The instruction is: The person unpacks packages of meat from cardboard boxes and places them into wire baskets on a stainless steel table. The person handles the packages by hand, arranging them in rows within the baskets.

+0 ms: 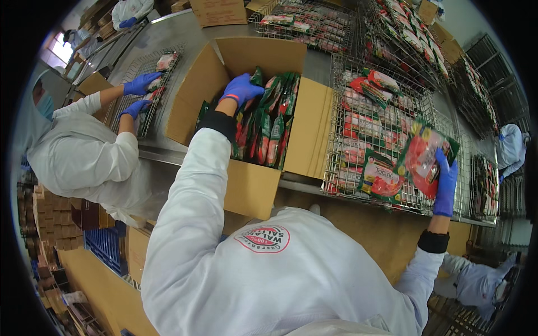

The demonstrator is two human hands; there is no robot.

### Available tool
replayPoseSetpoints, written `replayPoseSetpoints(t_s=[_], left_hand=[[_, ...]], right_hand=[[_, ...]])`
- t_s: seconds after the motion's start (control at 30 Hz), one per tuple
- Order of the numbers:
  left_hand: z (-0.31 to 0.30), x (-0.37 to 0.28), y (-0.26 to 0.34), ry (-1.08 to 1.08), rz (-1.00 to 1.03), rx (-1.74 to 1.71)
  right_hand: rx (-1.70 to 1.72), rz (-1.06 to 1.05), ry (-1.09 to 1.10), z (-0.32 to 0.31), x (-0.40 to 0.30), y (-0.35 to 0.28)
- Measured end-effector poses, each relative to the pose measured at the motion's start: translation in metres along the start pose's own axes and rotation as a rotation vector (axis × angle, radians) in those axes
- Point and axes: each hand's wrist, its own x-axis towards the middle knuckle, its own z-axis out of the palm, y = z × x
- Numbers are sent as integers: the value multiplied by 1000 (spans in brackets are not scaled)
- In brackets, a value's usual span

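An open cardboard box (311, 126) holds several green-and-red plastic meat packs (271, 130) standing on edge in rows. My left hand (241, 90), in a blue glove, reaches into the box and lies against the tops of the packs at its left side. Whether its fingers grip one is hidden. Off to the right, my gloved right hand (446, 182) pinches a flat pouch of red meat (424, 157) by its edge. The pouch is tilted above a wire basket (332, 155) of similar pouches. One labelled pouch (381, 175) lies face up beside it.
A co-worker's gloved hands (141, 84) handle packs at another wire rack (122, 101) on the left. More filled wire baskets (302, 25) and stacked racks (407, 42) stand behind on the steel table (168, 38). A blue pallet (107, 248) is at lower left.
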Motion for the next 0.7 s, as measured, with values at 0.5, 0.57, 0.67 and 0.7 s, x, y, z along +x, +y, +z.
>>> replayPoseSetpoints(t_s=[0.5, 0.57, 0.67, 0.7], left_hand=[[-26, 10, 13, -150, 88, 189], [-28, 19, -12, -54, 96, 75], [-34, 8, 3, -21, -18, 1], [-30, 4, 6, -25, -110, 6]], right_hand=[[83, -192, -459, 235, -49, -114], [76, -162, -474, 223, -56, -111], [78, -123, -382, 204, -59, -98], [83, -101, -381, 198, -61, -96]])
